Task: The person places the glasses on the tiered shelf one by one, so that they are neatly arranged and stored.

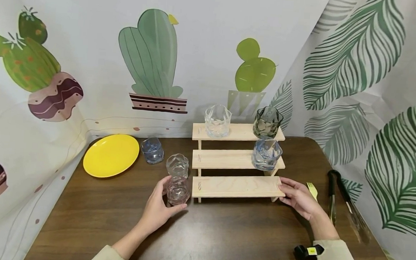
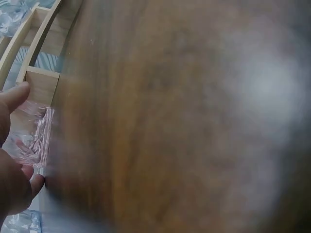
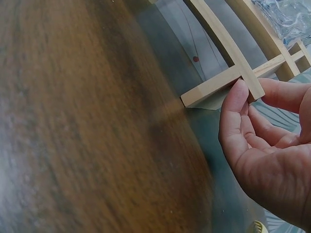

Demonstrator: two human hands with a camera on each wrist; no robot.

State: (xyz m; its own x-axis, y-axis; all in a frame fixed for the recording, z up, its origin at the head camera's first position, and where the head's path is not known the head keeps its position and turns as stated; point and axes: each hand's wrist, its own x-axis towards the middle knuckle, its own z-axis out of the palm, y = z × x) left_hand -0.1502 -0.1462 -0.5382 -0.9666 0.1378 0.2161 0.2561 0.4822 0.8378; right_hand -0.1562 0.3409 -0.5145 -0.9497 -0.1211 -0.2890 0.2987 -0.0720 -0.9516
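On the dark wooden table stands a three-step wooden rack (image 1: 236, 187). My right hand (image 1: 299, 198) pinches the right end of its lowest board, thumb and fingers meeting around the board's corner (image 3: 253, 90) in the right wrist view. Left of the rack, my left hand (image 1: 159, 206) curls its thumb and fingers round a pink glass (image 1: 178, 192), which is upright at table level. A clear glass (image 1: 177, 165) stands just behind it. In the left wrist view the pink glass (image 2: 36, 141) shows between thumb and fingers, beside the rack's end.
The top step holds a clear glass (image 1: 217, 122) and a grey glass (image 1: 267, 122); a blue glass (image 1: 266, 154) is on the middle step. Another blue glass (image 1: 152, 150) stands by a yellow plate (image 1: 111, 155). Tongs (image 1: 345, 196) and a yellow fork (image 1: 312, 190) lie at right.
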